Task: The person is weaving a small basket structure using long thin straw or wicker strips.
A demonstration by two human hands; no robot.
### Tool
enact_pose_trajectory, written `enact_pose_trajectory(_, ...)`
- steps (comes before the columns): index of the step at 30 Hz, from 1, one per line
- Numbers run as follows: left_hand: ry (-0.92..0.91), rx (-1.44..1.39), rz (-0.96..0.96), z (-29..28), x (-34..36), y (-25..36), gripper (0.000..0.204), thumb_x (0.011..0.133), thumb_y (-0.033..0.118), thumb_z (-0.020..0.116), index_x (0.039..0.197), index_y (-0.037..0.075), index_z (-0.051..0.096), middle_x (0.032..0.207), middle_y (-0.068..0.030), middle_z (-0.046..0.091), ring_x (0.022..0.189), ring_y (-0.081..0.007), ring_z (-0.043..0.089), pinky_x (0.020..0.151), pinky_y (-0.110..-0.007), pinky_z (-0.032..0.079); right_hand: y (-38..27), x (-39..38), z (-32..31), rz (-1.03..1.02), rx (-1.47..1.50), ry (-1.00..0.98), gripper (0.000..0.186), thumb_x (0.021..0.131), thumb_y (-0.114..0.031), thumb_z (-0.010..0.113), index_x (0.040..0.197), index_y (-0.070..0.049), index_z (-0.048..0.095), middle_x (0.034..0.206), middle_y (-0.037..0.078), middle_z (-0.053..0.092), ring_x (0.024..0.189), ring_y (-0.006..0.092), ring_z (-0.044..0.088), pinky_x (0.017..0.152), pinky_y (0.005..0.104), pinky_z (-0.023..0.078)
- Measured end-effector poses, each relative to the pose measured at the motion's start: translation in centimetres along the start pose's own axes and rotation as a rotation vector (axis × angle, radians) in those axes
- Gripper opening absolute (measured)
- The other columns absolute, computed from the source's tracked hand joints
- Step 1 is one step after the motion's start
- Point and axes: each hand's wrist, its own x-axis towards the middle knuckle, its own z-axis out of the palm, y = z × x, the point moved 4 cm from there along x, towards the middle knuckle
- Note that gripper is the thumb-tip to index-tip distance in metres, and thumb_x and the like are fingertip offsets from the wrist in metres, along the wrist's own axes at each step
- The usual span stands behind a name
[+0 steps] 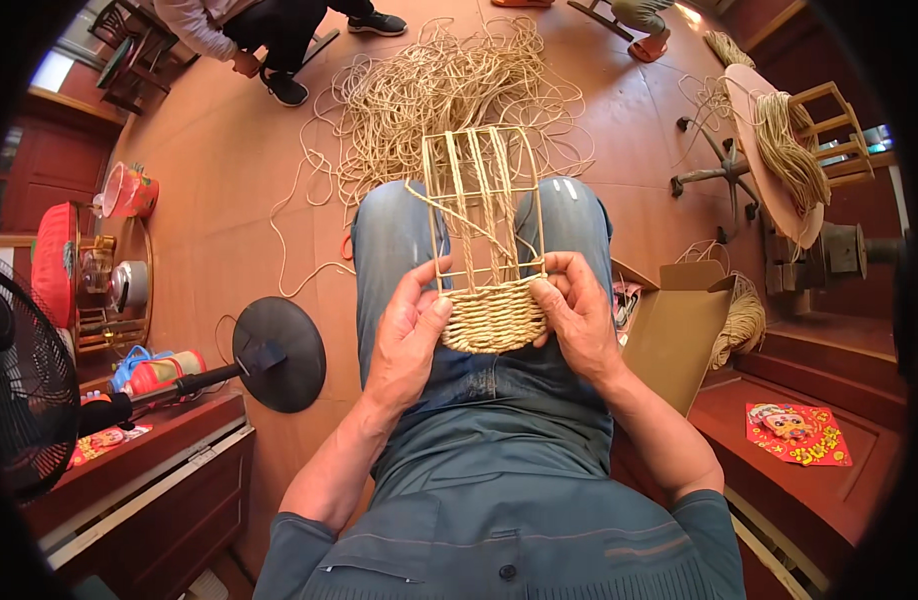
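A partly woven straw basket [494, 318] lies over my lap, its near end closely woven with pale cord. Toward the far end its wire frame [541, 210] is open, with several lengthwise cords strung along it and one loose cord crossing at a slant. My left hand [409, 335] grips the left edge of the woven part, thumb on top. On the opposite edge my right hand [579, 318] holds it the same way, thumb pressed on the weave. The undersides of both hands' fingers are partly hidden.
Beyond my knees a big tangle of straw cord [429, 95] spreads over the floor. A black fan base [279, 353] stands at my left, an open cardboard box [674, 340] at my right. Cord bundles hang over a round board [744, 120]. Another person's shoe [284, 88] is at the far left.
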Motion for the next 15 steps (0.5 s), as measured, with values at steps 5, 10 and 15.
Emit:
enact_pose_trajectory(5, 0.075, 0.254, 0.067, -0.2, 0.4, 1.0, 0.053, 0.116, 0.013, 0.062, 0.164, -0.003, 0.044, 0.135, -0.0133, 0.071, 0.121, -0.0137, 0.069, 0.106, -0.033, 0.056, 0.0, 0.3, 0.4, 0.017, 0.031, -0.025, 0.031, 0.115, -0.016, 0.067, 0.138, 0.0, 0.054, 0.091, 0.001, 0.07, 0.066, 0.0043, 0.06, 0.052, 0.0223, 0.051)
enact_pose_trajectory(10, 0.328, 0.965, 0.411, 0.6, 1.4, 5.6, 0.048, 0.102, -0.001, 0.072, 0.149, 0.005, 0.065, 0.133, -0.0154, 0.07, 0.118, -0.0283, 0.073, 0.097, -0.04, 0.062, 0.0, 0.2, 0.2, -0.006, 0.008, -0.009, 0.032, 0.115, -0.016, 0.068, 0.138, 0.0, 0.054, 0.092, 0.001, 0.07, 0.067, 0.0042, 0.061, 0.053, 0.0219, 0.052)
enact_pose_trajectory(15, 0.175, 1.282, 0.788, 3.2, 3.8, 7.1, 0.046, 0.099, -0.001, 0.074, 0.143, 0.008, 0.068, 0.134, -0.0147, 0.068, 0.115, -0.0362, 0.069, 0.1, -0.045, 0.058, 0.2, 0.2, 0.5, -0.021, 0.042, -0.006, 0.033, 0.114, -0.017, 0.068, 0.14, 0.0, 0.055, 0.093, 0.002, 0.07, 0.069, 0.0044, 0.062, 0.054, 0.0219, 0.053)
